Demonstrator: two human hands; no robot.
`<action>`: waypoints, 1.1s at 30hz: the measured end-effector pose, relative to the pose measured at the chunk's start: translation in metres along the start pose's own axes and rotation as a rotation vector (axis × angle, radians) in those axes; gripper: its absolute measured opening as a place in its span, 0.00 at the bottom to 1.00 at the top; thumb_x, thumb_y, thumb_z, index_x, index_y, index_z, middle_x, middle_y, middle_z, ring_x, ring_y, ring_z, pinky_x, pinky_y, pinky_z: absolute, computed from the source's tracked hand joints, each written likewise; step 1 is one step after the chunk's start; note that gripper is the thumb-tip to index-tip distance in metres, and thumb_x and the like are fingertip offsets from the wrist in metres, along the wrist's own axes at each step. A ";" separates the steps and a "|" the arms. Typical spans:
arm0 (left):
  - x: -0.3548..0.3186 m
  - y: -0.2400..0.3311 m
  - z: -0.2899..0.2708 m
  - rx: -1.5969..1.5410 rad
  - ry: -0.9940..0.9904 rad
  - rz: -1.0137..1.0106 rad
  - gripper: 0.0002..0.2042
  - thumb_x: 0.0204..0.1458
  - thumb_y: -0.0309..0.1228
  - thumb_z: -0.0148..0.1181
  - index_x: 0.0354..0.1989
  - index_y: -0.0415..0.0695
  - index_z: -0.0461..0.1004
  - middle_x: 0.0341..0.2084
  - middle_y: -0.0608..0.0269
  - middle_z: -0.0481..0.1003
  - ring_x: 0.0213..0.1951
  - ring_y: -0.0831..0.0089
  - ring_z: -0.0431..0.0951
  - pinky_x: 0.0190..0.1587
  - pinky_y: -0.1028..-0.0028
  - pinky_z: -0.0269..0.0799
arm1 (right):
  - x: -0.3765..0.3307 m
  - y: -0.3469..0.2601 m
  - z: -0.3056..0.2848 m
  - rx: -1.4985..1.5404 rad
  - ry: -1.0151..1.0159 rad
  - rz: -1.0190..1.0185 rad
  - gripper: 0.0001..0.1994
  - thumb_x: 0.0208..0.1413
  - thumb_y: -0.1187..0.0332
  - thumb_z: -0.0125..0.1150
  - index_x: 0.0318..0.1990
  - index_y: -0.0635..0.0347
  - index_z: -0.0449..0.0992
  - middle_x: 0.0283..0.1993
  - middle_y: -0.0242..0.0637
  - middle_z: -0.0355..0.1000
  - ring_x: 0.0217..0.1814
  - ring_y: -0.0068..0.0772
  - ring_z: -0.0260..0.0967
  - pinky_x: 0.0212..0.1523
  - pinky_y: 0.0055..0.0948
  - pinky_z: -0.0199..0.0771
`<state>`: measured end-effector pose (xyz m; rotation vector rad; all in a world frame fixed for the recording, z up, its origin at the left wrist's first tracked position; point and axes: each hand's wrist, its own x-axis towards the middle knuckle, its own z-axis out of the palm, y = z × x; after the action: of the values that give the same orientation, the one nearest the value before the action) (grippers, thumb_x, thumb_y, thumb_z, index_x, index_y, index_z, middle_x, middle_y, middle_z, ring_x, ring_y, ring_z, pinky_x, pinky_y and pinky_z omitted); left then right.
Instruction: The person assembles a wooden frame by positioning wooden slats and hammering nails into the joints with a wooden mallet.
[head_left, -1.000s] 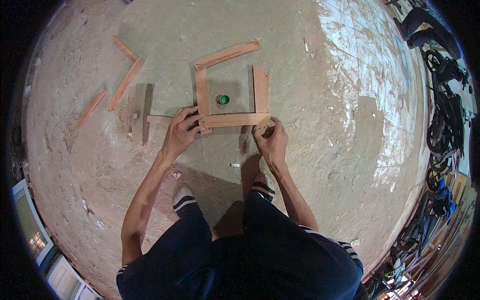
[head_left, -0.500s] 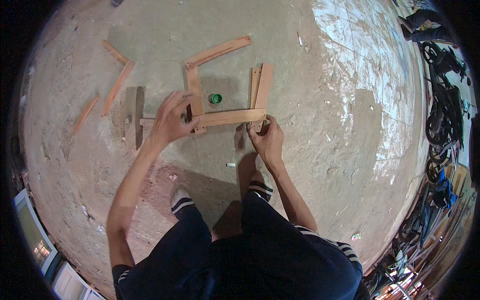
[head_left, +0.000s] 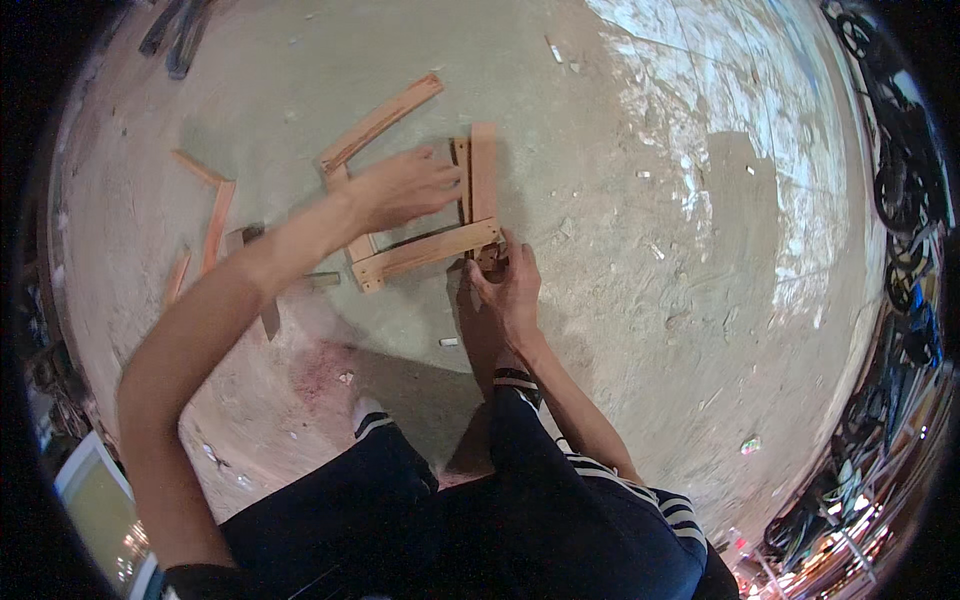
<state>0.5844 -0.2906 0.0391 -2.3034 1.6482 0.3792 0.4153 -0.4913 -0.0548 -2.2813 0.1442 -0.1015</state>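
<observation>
Head view: clamping wooden frame (head_left: 483, 172), slanted lengthwise up-right along near rail (head_left: 428, 252), with right hand (head_left: 512, 294); hovering with left hand (head_left: 408, 188) (fingers apart).

Long, straight wooden slat (head_left: 425, 252) nearest the feet: light orange-brown, small dark dots at its ends. Flat, upright-running wooden slat (head_left: 483, 175): plain pinkish tan. Angled, narrow wooden slat (head_left: 385, 120): redder brown, darker streaks along it. Dark navy cloth trousers (head_left: 330, 500): unpatterned at the thigh. Knitted ankle sock (head_left: 516, 380): black and white bands. Rough grey-brown floor (head_left: 600, 430): whitish blotches, one reddish smear. Small cylindrical stub (head_left: 448, 342): white.
</observation>
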 end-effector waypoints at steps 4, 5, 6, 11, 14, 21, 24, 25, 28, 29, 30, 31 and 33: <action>0.044 0.025 0.031 0.001 0.211 0.052 0.24 0.58 0.31 0.59 0.64 0.48 0.68 0.65 0.64 0.65 0.69 0.68 0.62 0.74 0.64 0.56 | -0.012 0.000 -0.001 0.132 0.007 0.017 0.25 0.47 0.71 0.75 0.52 0.64 0.71 0.41 0.50 0.71 0.42 0.52 0.73 0.42 0.45 0.76; 0.049 0.029 0.037 -0.018 0.270 0.038 0.23 0.58 0.31 0.59 0.63 0.49 0.69 0.64 0.65 0.66 0.69 0.68 0.62 0.74 0.64 0.55 | -0.013 0.000 -0.002 0.148 -0.006 0.036 0.24 0.47 0.71 0.75 0.51 0.65 0.71 0.41 0.49 0.71 0.42 0.52 0.73 0.42 0.45 0.76; 0.052 0.032 0.041 -0.029 0.246 0.022 0.21 0.58 0.31 0.58 0.62 0.49 0.70 0.63 0.66 0.67 0.69 0.67 0.62 0.75 0.65 0.54 | -0.014 0.001 -0.001 0.163 -0.018 0.052 0.22 0.47 0.72 0.75 0.49 0.65 0.72 0.41 0.49 0.71 0.42 0.53 0.73 0.42 0.46 0.76; 0.051 0.033 0.049 -0.003 0.208 0.000 0.15 0.59 0.31 0.57 0.54 0.51 0.74 0.56 0.68 0.73 0.68 0.67 0.64 0.73 0.65 0.56 | -0.014 0.002 0.001 0.150 -0.012 0.049 0.20 0.48 0.70 0.76 0.45 0.68 0.74 0.40 0.47 0.73 0.39 0.45 0.77 0.40 0.37 0.81; 0.048 0.031 0.048 0.012 0.255 -0.005 0.11 0.58 0.31 0.58 0.50 0.52 0.76 0.51 0.69 0.75 0.64 0.68 0.67 0.70 0.66 0.60 | -0.016 -0.001 0.000 0.102 -0.005 0.043 0.19 0.48 0.70 0.76 0.44 0.67 0.75 0.39 0.48 0.73 0.40 0.48 0.76 0.40 0.39 0.80; 0.059 0.031 0.036 0.046 -0.003 0.040 0.13 0.55 0.30 0.61 0.49 0.52 0.76 0.50 0.69 0.75 0.60 0.69 0.70 0.67 0.68 0.63 | -0.019 -0.005 -0.008 0.105 -0.010 0.050 0.21 0.47 0.69 0.77 0.45 0.67 0.75 0.40 0.48 0.73 0.41 0.50 0.75 0.42 0.42 0.78; 0.058 0.031 0.029 0.035 0.004 0.057 0.16 0.53 0.28 0.64 0.51 0.49 0.75 0.52 0.64 0.74 0.61 0.67 0.69 0.67 0.66 0.63 | -0.023 -0.005 -0.013 0.101 -0.003 0.043 0.21 0.47 0.68 0.77 0.47 0.66 0.76 0.41 0.48 0.73 0.43 0.51 0.75 0.44 0.42 0.78; 0.056 0.032 0.026 0.036 0.028 0.067 0.17 0.52 0.28 0.65 0.51 0.48 0.75 0.53 0.62 0.74 0.61 0.67 0.69 0.67 0.66 0.63 | -0.025 -0.005 -0.015 0.084 -0.038 0.084 0.21 0.47 0.68 0.77 0.47 0.66 0.76 0.41 0.48 0.73 0.44 0.51 0.75 0.44 0.42 0.78; 0.044 0.039 0.023 -0.143 0.385 -0.028 0.23 0.45 0.33 0.71 0.52 0.44 0.76 0.49 0.56 0.74 0.55 0.60 0.74 0.62 0.64 0.68 | -0.028 -0.003 -0.020 0.072 -0.065 0.104 0.21 0.48 0.68 0.76 0.48 0.65 0.77 0.43 0.48 0.73 0.46 0.52 0.75 0.46 0.42 0.78; 0.039 0.043 0.022 -0.297 0.415 -0.105 0.25 0.45 0.34 0.72 0.54 0.43 0.75 0.50 0.54 0.74 0.55 0.58 0.75 0.61 0.62 0.69 | -0.027 -0.002 -0.021 0.074 -0.058 0.081 0.20 0.48 0.69 0.76 0.48 0.64 0.77 0.43 0.48 0.74 0.45 0.52 0.76 0.46 0.43 0.78; 0.032 0.050 0.022 -0.462 0.425 -0.185 0.28 0.45 0.35 0.73 0.55 0.41 0.73 0.50 0.51 0.73 0.55 0.55 0.75 0.61 0.61 0.70 | -0.027 0.000 -0.021 0.074 -0.065 0.096 0.19 0.49 0.69 0.75 0.48 0.64 0.78 0.43 0.48 0.74 0.45 0.52 0.76 0.46 0.43 0.78; 0.025 0.056 0.023 -0.622 0.463 -0.258 0.30 0.44 0.36 0.73 0.57 0.40 0.72 0.51 0.48 0.73 0.55 0.53 0.75 0.60 0.59 0.70 | -0.025 0.001 -0.022 0.069 -0.061 0.068 0.18 0.49 0.70 0.75 0.48 0.64 0.79 0.43 0.48 0.75 0.45 0.52 0.76 0.45 0.43 0.79; 0.015 0.071 0.026 -0.684 0.454 -0.327 0.29 0.45 0.37 0.73 0.56 0.39 0.72 0.51 0.48 0.73 0.54 0.51 0.75 0.58 0.57 0.72 | -0.022 0.002 -0.023 0.055 -0.084 0.085 0.17 0.49 0.70 0.74 0.47 0.63 0.80 0.43 0.48 0.76 0.44 0.52 0.77 0.45 0.42 0.79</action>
<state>0.5203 -0.3160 0.0036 -3.3176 1.4105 0.4109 0.3903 -0.5069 -0.0421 -2.2171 0.1919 0.0346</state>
